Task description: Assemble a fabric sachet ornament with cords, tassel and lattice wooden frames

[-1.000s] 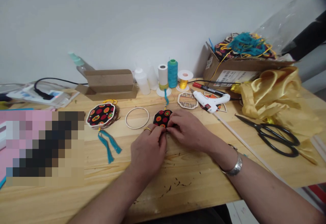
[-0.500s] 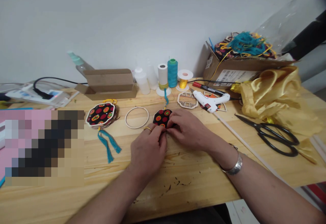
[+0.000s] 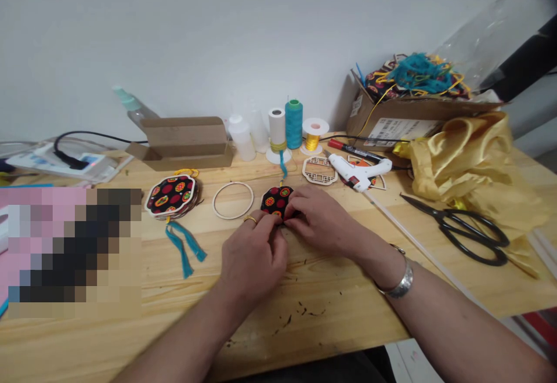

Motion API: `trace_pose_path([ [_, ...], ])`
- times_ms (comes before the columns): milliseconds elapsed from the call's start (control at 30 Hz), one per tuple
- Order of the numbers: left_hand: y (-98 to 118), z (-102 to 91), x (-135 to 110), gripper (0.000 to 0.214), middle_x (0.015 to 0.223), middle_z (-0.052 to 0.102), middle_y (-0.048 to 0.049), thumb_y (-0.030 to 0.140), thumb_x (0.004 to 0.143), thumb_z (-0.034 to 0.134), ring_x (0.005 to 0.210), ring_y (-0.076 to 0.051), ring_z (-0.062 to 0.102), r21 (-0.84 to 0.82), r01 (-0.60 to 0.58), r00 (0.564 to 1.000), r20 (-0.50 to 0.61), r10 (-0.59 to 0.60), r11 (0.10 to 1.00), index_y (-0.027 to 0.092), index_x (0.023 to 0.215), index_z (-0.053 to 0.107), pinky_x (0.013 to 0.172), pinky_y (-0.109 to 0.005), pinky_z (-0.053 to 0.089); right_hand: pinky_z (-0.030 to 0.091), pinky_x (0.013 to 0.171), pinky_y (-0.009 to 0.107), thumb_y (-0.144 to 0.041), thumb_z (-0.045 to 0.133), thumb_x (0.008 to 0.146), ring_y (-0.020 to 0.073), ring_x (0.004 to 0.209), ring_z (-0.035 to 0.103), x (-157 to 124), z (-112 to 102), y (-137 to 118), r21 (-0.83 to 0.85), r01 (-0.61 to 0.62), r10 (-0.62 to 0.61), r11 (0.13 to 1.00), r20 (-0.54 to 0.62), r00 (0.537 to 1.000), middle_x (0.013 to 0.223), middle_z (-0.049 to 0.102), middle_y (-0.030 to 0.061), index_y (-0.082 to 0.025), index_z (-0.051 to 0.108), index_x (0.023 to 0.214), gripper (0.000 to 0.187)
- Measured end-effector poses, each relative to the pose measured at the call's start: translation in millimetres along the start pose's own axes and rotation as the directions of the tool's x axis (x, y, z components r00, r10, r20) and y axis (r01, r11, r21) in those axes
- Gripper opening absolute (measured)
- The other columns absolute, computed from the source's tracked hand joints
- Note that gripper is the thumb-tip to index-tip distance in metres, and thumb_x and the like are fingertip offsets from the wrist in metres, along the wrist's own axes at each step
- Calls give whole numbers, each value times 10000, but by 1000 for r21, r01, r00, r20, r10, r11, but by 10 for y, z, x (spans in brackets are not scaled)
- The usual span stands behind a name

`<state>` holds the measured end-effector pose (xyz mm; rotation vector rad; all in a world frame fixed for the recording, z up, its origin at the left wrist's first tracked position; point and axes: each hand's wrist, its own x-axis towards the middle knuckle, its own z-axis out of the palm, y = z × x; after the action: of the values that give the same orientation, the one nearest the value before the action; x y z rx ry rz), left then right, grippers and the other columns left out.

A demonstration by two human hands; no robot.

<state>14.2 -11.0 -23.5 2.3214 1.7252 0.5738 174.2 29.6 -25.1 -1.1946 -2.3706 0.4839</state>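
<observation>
On the pale wooden worktop (image 3: pixel 174 325), between its front and back edges, the bare left hand (image 3: pixel 256 249) and bare right hand (image 3: pixel 318 220) pinch the front rim of a black, red-and-orange-flowered fabric piece (image 3: pixel 274 199), seemingly light, soft-faced and best held there.

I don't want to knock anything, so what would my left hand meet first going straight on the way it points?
Your left hand, at the patterned piece, would probably meet your right hand first, though depth there is unclear.
</observation>
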Motion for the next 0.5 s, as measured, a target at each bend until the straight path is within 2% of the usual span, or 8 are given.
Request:
trace_pose_path([
  [100,-51,-6,10,218,890,635,-53,172,803,436,786,-192,592,-62,-14,998,-64,10,998,181,956,591,692,-301,444,352,761,323,-202,574,803,177,856,466,-1,-6,-4,6,2,-2,1000,-6,1000,866,546,51,-166,596,795,43],
  [233,-110,-23,23,161,858,637,-37,204,822,464,766,-182,597,-66,31,991,-128,-39,997,194,928,585,659,-287,442,352,753,323,-221,550,827,175,839,471,-2,-18,-8,20,5,-5,1000,-11,1000,846,552,55,-162,600,790,86],
  [500,-120,-40,17,176,990,663,-40,191,822,486,911,-217,590,-27,63,993,-98,-65,998,207,967,583,779,-334,450,360,761,319,-282,596,804,176,851,483,2,-13,-30,10,0,0,1000,-22,1000,853,575,48,-167,593,773,119],
])
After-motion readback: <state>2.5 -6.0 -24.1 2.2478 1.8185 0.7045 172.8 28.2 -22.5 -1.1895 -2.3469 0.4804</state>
